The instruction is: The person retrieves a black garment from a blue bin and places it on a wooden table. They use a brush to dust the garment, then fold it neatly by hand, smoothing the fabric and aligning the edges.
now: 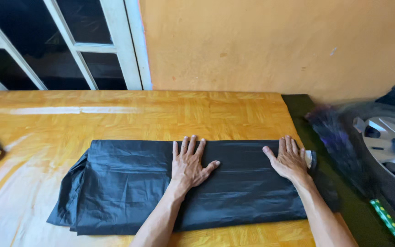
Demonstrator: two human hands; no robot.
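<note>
Black plastic sheet [129,183] is lying folded into a long band across the wooden table [115,114]. I am pressing my left hand [189,165] flat at its middle and my right hand [290,160] at three o'clock, both grips open, holding nothing. The nine o'clock end is lying rumpled, not yet smoothed.

Both forearms reach forward, the left hand [189,164] and right hand [290,160] pressed flat, palms down, fingers spread.
</note>
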